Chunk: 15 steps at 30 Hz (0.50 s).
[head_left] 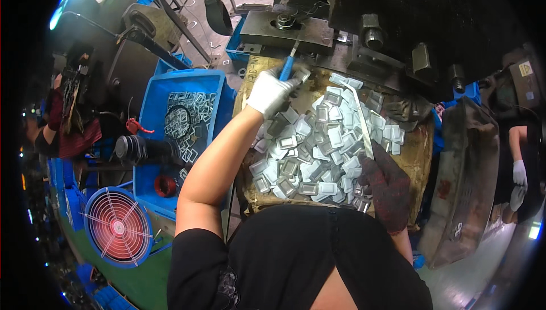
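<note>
My left hand, in a white glove, is closed around a blue-handled tool whose thin metal shaft reaches up to the press die block. A small metal piece shows beside its fingers; whether they grip it too I cannot tell. In a dark red-and-black glove, my right hand is closed on long metal tweezers, with their bent tip over the far side of the pile. Many small rectangular grey metal trays lie heaped between my hands.
The heap rests on a worn brown board before the dark press. To the left stand a blue bin of thin metal frames and a fan. A dark glove lies right of the heap. Other people work at both sides.
</note>
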{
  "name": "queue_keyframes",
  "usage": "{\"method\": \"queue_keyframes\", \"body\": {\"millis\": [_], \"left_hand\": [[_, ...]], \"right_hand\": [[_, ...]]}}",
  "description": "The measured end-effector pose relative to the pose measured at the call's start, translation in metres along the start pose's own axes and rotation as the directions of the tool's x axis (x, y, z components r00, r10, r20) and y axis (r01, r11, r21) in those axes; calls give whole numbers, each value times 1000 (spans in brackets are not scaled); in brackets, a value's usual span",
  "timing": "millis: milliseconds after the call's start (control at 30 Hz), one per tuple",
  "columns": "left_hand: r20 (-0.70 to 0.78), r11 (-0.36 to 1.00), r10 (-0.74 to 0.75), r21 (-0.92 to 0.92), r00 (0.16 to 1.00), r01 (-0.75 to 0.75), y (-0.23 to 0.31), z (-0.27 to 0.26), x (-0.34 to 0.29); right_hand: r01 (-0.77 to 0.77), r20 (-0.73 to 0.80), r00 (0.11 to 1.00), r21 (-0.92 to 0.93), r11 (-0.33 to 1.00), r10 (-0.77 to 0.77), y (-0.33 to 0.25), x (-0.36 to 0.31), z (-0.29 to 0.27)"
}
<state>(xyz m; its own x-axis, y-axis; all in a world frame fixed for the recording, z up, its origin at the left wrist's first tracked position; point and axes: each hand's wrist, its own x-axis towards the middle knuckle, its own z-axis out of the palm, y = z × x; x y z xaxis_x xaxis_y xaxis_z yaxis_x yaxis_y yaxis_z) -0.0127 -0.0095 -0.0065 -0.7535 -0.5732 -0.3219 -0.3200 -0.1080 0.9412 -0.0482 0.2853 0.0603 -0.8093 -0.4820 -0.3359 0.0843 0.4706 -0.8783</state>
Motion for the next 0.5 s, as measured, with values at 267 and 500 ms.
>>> {"method": "queue_keyframes", "body": {"millis": [267,500], "left_hand": [[206,869,24,-488,978,82,13,34,-10],[292,915,4,-388,957,114,22,48,-9]], "right_hand": [[71,28,997,79,994,-73,-12,-11,3],[69,-51,997,80,994,-65,1,-5,3]]}}
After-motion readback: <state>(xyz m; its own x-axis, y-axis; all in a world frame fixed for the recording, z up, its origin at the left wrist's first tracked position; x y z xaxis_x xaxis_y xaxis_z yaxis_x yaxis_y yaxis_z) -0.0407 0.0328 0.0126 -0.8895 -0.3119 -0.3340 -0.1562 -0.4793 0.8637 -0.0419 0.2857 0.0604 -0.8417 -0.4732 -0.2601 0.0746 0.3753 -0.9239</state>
